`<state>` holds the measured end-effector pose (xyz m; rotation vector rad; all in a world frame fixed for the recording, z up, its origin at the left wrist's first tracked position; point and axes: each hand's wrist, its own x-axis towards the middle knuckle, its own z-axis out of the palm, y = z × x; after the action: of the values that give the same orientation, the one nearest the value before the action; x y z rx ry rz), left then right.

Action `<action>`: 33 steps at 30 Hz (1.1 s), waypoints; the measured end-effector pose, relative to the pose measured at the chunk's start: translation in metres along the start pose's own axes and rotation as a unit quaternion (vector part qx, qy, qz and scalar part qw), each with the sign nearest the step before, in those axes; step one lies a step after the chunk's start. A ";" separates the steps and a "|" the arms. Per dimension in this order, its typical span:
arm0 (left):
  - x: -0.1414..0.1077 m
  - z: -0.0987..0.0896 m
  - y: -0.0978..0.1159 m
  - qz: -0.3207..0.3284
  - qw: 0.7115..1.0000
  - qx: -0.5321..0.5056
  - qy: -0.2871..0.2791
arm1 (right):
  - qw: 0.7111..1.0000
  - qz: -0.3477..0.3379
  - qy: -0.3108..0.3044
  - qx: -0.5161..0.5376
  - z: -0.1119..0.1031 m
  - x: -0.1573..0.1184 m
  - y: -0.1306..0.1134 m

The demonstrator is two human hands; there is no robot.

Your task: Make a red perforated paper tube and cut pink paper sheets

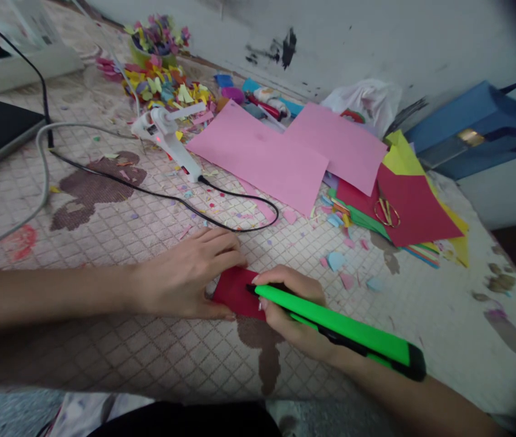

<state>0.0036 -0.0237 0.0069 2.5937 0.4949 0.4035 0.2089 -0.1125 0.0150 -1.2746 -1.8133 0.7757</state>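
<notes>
A small piece of dark red paper (233,294) lies on the patterned table cover near its front edge. My left hand (189,273) rests over its left end, with the fingers bent at the upper edge and the thumb at the lower edge, holding it down. In my right hand (292,303) is a long green and black utility knife (340,318), wrapped by the fingers. Its dark tip meets the red paper, and its thick end points to the lower right. Whether a blade is out is too small to tell.
Behind my hands lie a white glue gun (171,145) with a black cord, pink paper sheets (262,155), and gold-handled scissors (388,212) on red paper. Paper scraps (162,85) surround a bowl at the back. A black flat device (0,133) sits left; a blue bag (471,127) stands right.
</notes>
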 end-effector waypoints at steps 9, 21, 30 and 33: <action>0.001 0.000 0.000 -0.001 1.000 0.011 0.000 | 1.000 -0.016 -0.003 -0.022 0.002 -0.001 -0.001; 0.000 -0.001 0.004 -0.011 1.000 0.023 0.010 | 0.999 -0.019 0.028 -0.004 -0.001 -0.001 -0.003; -0.002 -0.004 0.006 -0.019 1.000 0.006 0.018 | 1.000 -0.004 0.029 0.004 -0.001 0.003 0.000; -0.002 -0.004 0.007 -0.012 1.000 0.004 0.021 | 0.999 0.009 0.036 0.007 -0.001 0.004 0.000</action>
<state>0.0026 -0.0286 0.0130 2.5900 0.5425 0.4484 0.2087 -0.1088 0.0161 -1.2948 -1.7378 0.7410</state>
